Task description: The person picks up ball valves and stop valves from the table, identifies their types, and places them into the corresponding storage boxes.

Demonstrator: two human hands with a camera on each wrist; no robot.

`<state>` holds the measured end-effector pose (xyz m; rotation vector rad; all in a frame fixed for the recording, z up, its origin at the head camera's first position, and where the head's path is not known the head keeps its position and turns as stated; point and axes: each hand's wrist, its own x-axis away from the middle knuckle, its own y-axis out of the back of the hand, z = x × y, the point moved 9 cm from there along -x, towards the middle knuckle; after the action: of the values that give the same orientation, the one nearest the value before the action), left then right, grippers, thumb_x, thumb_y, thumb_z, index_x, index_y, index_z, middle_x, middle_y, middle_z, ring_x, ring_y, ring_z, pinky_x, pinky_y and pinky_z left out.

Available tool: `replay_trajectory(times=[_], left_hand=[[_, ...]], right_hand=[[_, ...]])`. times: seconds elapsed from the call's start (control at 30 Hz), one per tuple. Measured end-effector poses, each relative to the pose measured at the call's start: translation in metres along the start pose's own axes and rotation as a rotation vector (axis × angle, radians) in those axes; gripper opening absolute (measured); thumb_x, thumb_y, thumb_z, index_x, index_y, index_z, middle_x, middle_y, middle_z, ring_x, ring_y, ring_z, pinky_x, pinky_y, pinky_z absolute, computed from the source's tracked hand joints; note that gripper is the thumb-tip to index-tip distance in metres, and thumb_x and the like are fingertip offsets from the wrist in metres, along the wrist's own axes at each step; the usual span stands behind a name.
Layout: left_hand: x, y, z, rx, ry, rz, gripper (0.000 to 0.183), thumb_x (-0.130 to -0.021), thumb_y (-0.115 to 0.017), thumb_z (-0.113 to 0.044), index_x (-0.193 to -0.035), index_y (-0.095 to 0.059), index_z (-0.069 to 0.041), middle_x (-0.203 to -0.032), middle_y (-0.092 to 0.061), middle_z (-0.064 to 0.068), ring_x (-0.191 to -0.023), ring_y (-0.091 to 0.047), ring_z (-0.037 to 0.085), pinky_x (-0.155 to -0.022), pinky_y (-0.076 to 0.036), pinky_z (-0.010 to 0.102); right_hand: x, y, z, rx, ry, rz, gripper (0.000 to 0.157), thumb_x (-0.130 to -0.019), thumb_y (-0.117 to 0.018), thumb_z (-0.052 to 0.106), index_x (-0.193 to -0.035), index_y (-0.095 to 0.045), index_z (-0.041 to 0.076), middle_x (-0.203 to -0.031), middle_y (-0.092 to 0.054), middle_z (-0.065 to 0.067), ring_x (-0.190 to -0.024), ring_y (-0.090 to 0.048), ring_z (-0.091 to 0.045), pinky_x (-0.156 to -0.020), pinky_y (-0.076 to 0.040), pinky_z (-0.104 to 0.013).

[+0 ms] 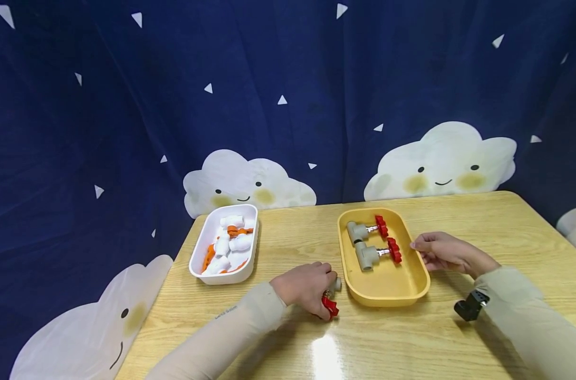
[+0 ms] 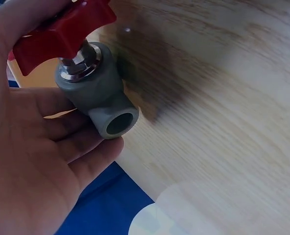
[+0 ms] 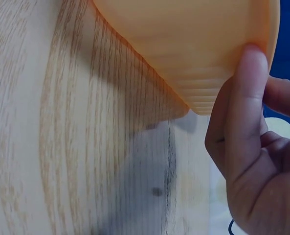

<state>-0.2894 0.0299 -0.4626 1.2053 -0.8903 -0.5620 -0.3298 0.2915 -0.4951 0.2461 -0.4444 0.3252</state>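
Note:
A grey pipe valve with a red star-shaped handwheel [image 2: 93, 90] is gripped by my left hand [image 1: 307, 287], just above the table beside the yellow tray's left side. The left wrist view shows the thumb side of the hand at the handwheel and the fingers [image 2: 93, 159] behind the grey body, whose open pipe end faces the camera. My right hand [image 1: 451, 253] pinches the right rim of the yellow tray [image 1: 383, 287]; up close, its thumb [image 3: 252, 73] presses the tray wall. Two similar valves [image 1: 367, 256] lie inside that tray, red handwheels to the right.
To the left, a white tray [image 1: 253, 248] holds several white pipe fittings [image 1: 240, 243] and orange pieces [image 1: 209, 258]. Both trays stand on a wooden table [image 1: 293, 232]. Behind it hangs a dark blue curtain [image 1: 269, 63] with clouds and triangles. A small black camera [image 1: 470, 306] is on the right wrist.

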Motion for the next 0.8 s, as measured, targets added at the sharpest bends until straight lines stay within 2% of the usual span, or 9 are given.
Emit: replay_trajectory(times=[0.2, 0.47, 0.63, 0.8], left_hand=[[0.000, -0.002, 0.002, 0.005, 0.023, -0.005, 0.067, -0.071, -0.078, -0.062, -0.118, -0.060, -0.017, -0.111, -0.059, -0.004, -0.095, -0.054, 0.010, -0.084, -0.050, 0.021], [0.007, 0.002, 0.005, 0.017, 0.021, -0.034, 0.063, -0.070, -0.078, -0.062, -0.111, -0.062, -0.017, -0.103, -0.058, -0.005, -0.088, -0.053, 0.009, -0.076, -0.049, 0.019], [0.013, 0.010, 0.011, 0.015, 0.030, -0.064, 0.064, -0.071, -0.078, -0.061, -0.113, -0.062, -0.015, -0.107, -0.060, -0.004, -0.092, -0.055, 0.010, -0.079, -0.051, 0.020], [0.019, 0.026, 0.018, 0.032, 0.037, -0.102, 0.066, -0.071, -0.078, -0.060, -0.116, -0.060, -0.014, -0.110, -0.060, -0.003, -0.094, -0.056, 0.011, -0.081, -0.051, 0.022]], right_hand=[[0.002, -0.001, 0.001, 0.011, 0.004, 0.003, 0.015, -0.103, -0.048, 0.019, -0.099, -0.053, 0.006, -0.078, -0.058, 0.002, -0.066, -0.061, -0.005, -0.062, -0.059, -0.022], [0.003, -0.002, 0.002, 0.017, 0.005, 0.005, 0.016, -0.103, -0.048, 0.019, -0.101, -0.053, 0.005, -0.079, -0.058, 0.002, -0.067, -0.062, -0.006, -0.062, -0.059, -0.023], [0.002, -0.001, 0.003, 0.036, 0.000, 0.003, 0.017, -0.103, -0.048, 0.019, -0.102, -0.053, 0.003, -0.079, -0.057, 0.001, -0.066, -0.062, -0.007, -0.063, -0.059, -0.023], [0.002, -0.001, 0.003, 0.039, -0.006, 0.003, 0.017, -0.103, -0.048, 0.019, -0.102, -0.053, 0.003, -0.079, -0.058, 0.001, -0.066, -0.063, -0.007, -0.063, -0.059, -0.023]])
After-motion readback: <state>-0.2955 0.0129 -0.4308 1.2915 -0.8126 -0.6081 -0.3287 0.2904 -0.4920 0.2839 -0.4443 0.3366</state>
